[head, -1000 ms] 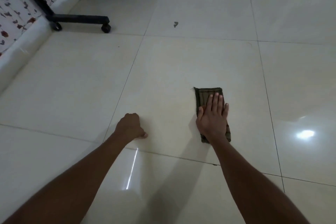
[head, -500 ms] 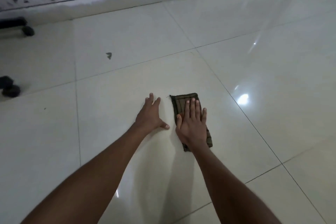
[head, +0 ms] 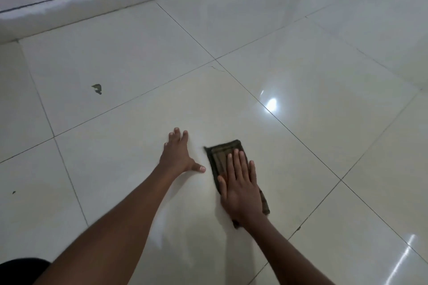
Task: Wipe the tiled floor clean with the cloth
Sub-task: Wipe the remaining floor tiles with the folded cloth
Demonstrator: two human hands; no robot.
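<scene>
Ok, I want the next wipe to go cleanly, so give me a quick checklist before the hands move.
1. Right hand flat on the cloth: ok.
2. Cloth folded, lying flat on the floor: ok.
3. Left hand braced on the tile, apart from the cloth: ok.
4. Dark scrap on the far-left tile not yet wiped up: not ok.
5. Small speck at left: not ok.
6. Cloth damp enough: cannot tell.

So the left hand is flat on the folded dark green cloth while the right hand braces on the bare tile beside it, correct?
Not quite: the hands are swapped. The head view shows the right hand flat on the folded dark green cloth, while the left hand braces on the bare glossy cream tile beside it.
</scene>
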